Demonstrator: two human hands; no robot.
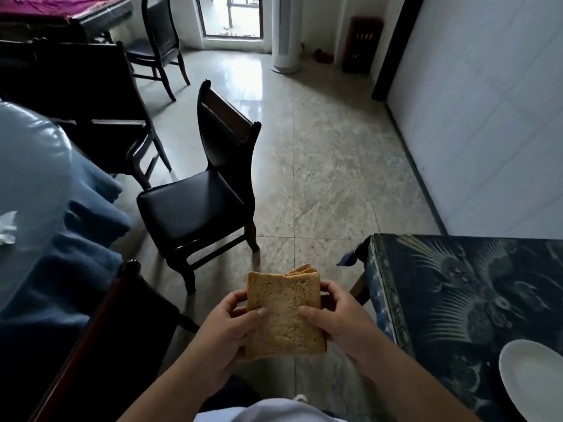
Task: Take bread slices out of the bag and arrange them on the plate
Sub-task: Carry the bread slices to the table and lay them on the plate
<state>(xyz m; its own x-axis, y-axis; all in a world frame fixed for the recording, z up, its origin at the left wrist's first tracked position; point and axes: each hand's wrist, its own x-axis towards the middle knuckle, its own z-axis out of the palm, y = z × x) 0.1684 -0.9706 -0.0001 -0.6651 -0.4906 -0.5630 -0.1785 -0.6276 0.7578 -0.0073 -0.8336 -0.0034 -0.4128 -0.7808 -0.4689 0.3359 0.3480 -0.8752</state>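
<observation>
blue cloth (61,239) drapes the far left, with a dark chair (198,202) on the tiled floor (335,178) beside it. the left hand (225,327) grips the left edge of a stack of bread slices (285,315), thumb on the top slice. the right hand (338,318) clasps the right edge likewise, mid-air above the floor. further right, a white plate (530,379) sits on the dark patterned desk (457,300).

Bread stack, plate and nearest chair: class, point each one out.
bread stack (285,315), head view, face of front slice
plate (530,379), head view, bare white surface
chair (189,205), head view, black seat cushion
</observation>
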